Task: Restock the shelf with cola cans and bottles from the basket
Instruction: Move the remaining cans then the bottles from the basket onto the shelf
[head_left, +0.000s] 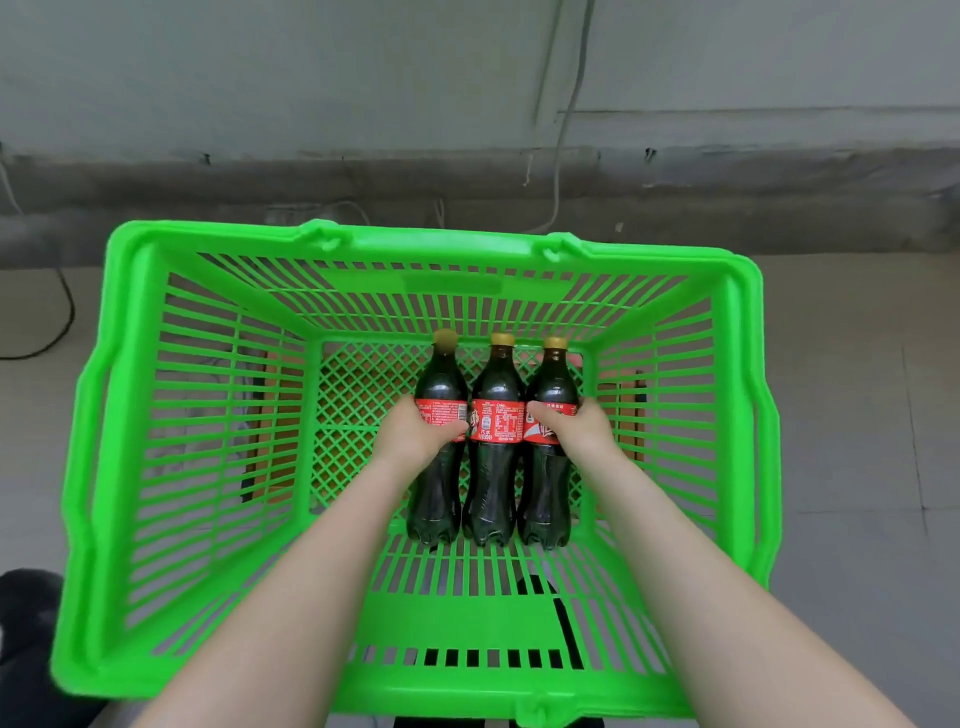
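Three cola bottles with red labels and gold caps lie side by side on the floor of a bright green plastic basket, caps pointing away from me. My left hand grips the left bottle around its label. My right hand grips the right bottle the same way. The middle bottle lies untouched between them. No cans and no shelf are in view.
The basket stands on a grey floor before a grey wall with a dark skirting band. Cables run down the wall and a black cord curls at the left. A dark object sits at the lower left.
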